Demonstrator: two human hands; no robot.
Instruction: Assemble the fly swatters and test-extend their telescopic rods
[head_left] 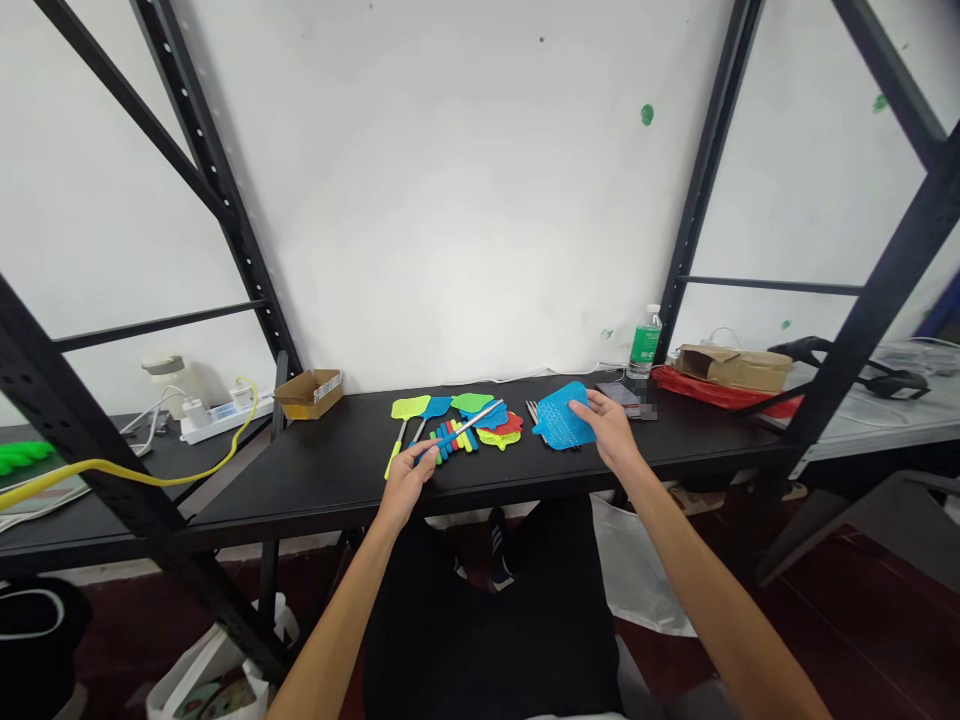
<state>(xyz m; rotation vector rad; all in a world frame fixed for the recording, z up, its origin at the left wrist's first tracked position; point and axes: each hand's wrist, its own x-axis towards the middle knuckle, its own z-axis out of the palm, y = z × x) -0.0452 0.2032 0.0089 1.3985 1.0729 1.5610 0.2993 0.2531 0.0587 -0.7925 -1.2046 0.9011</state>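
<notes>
My left hand point(406, 484) is closed round the blue handle of a metal rod point(481, 416), which points up to the right over the table. My right hand point(609, 428) pinches a blue perforated fly swatter head point(562, 418) by its right edge. Rod and head are apart. Left of the rod lie a yellow-green fly swatter point(409, 407) and a blue fly swatter point(436, 406), each with its rod. Under the rod is a row of coloured handles point(454, 440). Behind it are loose heads: green point(472, 401), blue, red point(513, 424) and yellow point(501, 440). Several metal rods point(532, 412) show beside the held head, partly hidden.
The black table point(315, 470) stands against a white wall between black metal posts. An open cardboard box point(309, 396) is at the left, a water bottle point(645, 342) at the back right. A dark flat object point(626, 400) lies behind my right hand. A yellow cable point(150, 478) crosses at left.
</notes>
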